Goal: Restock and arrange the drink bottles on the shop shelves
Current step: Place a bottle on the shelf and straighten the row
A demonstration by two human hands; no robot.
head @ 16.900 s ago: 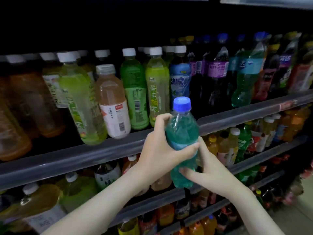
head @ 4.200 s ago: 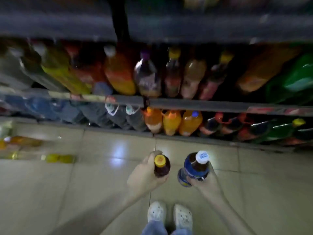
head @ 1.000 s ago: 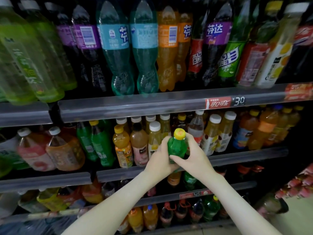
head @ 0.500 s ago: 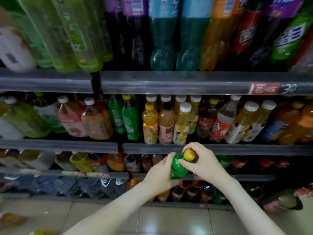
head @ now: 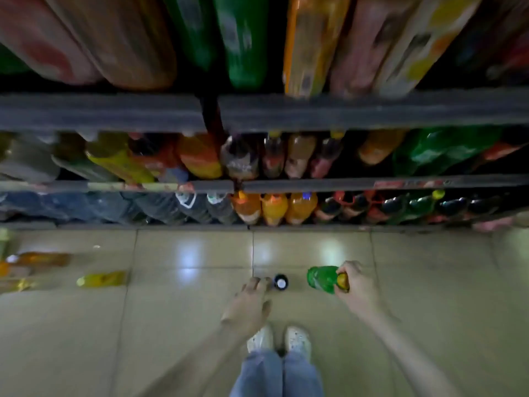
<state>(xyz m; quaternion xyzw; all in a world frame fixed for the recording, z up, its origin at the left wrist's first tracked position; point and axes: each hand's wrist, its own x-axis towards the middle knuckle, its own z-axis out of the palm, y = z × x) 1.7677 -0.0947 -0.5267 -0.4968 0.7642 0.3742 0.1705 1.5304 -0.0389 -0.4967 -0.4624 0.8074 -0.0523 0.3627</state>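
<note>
I look straight down at the tiled floor in front of the shelves. My right hand (head: 355, 285) grips a small green bottle (head: 322, 279) by its yellow cap, holding it low over the floor. My left hand (head: 249, 306) hangs with relaxed fingers, its fingertips beside a dark bottle with a white cap (head: 281, 281) that stands on the floor. Whether the fingers touch that bottle is unclear.
Yellow and orange bottles (head: 101, 278) lie on the floor at the left. The lower shelves (head: 315, 184) hold orange, red and green bottles; the bottom row (head: 274, 207) sits just above the floor. My white shoes (head: 279, 339) are below my hands.
My view has swung down from the shelves to the floor. My left hand has let go of the green bottle and dropped beside the white-capped bottle; my right hand alone carries the green bottle.
</note>
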